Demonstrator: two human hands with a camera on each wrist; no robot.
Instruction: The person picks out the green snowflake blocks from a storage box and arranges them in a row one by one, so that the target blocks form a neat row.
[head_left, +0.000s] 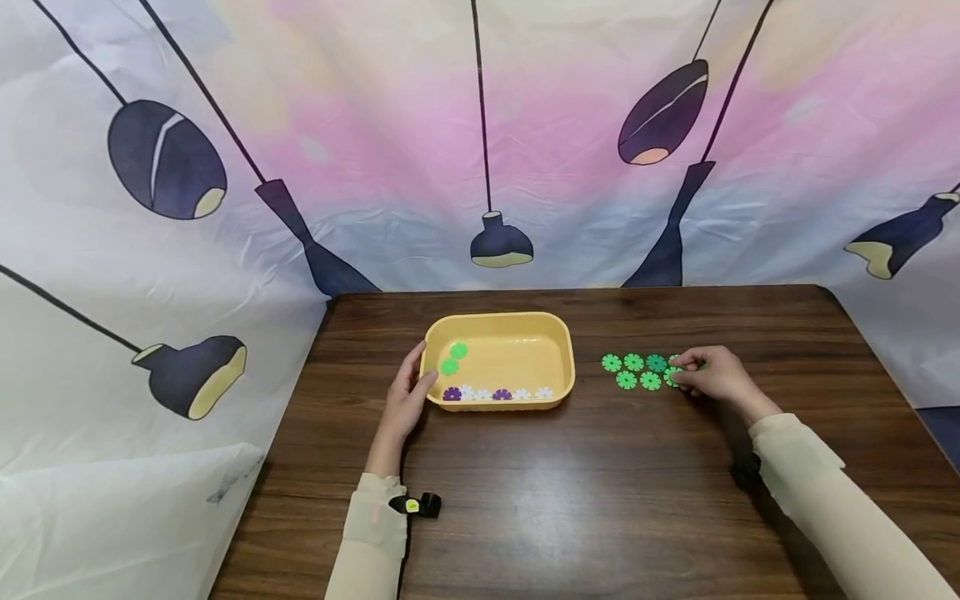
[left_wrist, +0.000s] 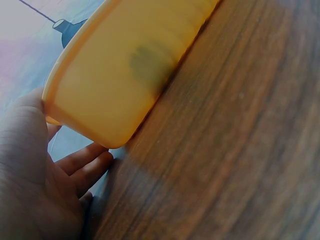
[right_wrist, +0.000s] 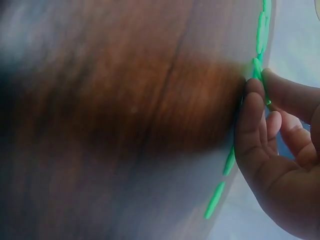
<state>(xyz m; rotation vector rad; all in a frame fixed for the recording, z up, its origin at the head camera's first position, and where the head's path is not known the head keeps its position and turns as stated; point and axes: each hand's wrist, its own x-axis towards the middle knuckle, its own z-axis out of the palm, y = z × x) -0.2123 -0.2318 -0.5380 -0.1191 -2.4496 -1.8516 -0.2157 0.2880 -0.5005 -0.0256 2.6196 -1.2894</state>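
Observation:
My left hand holds the left end of a yellow plastic basin, its thumb at the rim and its fingers outside. Inside, two light green snowflake discs lie at the left. Purple snowflake discs and white snowflake discs line the near wall. To the right of the basin, several green snowflake discs form two rows, one of them a darker green disc. At the right end of these rows, my right hand pinches a green disc between thumb and fingertips; the fingers partly cover the discs there.
Everything lies on a dark wood-grain table. Behind and beside it hangs a cloth backdrop printed with lamps. A black strap device sits on the left sleeve.

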